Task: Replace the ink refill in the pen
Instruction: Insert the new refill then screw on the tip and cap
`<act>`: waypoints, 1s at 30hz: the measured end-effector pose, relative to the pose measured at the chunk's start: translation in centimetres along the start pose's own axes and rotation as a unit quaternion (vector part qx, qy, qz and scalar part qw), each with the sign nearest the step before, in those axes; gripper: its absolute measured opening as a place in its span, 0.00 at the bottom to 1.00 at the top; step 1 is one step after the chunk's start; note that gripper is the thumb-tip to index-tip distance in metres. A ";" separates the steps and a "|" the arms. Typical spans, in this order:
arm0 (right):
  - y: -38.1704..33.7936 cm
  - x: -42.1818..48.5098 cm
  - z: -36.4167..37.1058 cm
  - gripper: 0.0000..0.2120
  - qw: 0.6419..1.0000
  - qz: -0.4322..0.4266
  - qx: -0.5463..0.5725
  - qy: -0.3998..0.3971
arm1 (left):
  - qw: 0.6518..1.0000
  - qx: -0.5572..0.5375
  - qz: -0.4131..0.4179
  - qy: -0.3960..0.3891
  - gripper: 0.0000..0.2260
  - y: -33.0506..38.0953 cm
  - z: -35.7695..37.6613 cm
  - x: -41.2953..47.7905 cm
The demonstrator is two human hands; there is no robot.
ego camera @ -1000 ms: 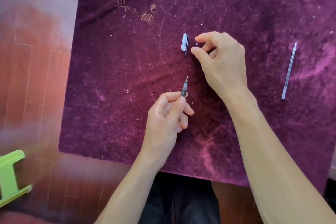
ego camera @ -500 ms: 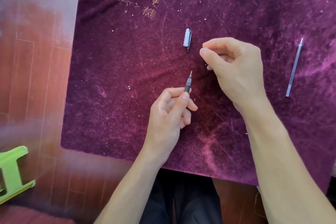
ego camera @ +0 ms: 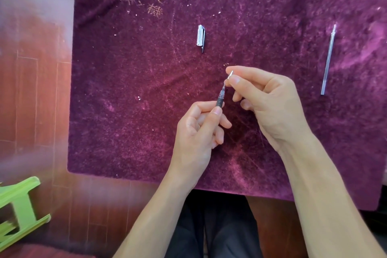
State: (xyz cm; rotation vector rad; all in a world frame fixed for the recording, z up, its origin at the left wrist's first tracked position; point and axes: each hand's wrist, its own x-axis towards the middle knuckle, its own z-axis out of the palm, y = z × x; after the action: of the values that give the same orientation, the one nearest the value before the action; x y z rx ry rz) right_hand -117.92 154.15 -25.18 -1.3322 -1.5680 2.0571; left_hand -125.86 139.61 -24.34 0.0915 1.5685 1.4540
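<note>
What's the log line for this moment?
left hand: grips pen | right hand: small tip piece at pen point | cap, refill: on cloth

A home room, likely — purple cloth, wood floor, green plastic stool.

Left hand grips pen, tip up. Right hand pinches small metal tip piece at its point. Cap and refill lie apart on purple cloth.

1 pen, 1 cap, 1 refill, 2 hands
</note>
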 end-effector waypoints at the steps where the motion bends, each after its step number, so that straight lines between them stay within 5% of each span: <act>1: 0.0 0.0 0.0 0.06 1.000 -0.002 0.002 0.002 | 1.000 0.001 0.000 -0.002 0.06 0.0 0.1 0.0; 24: 0.4 -0.9 -0.8 0.10 0.999 -0.016 -0.018 -0.034 | 1.000 0.011 0.004 -0.013 0.06 0.0 0.4 -0.1; 30: 0.4 -0.8 -1.0 0.04 0.998 0.022 -0.010 -0.062 | 1.000 0.007 0.010 -0.013 0.05 0.1 0.2 -0.3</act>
State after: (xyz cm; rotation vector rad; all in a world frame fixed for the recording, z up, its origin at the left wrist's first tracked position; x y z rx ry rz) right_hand -116.60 154.08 -25.15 -1.2787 -1.6279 2.1951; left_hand -125.63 139.57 -24.08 0.1338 1.5597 1.4523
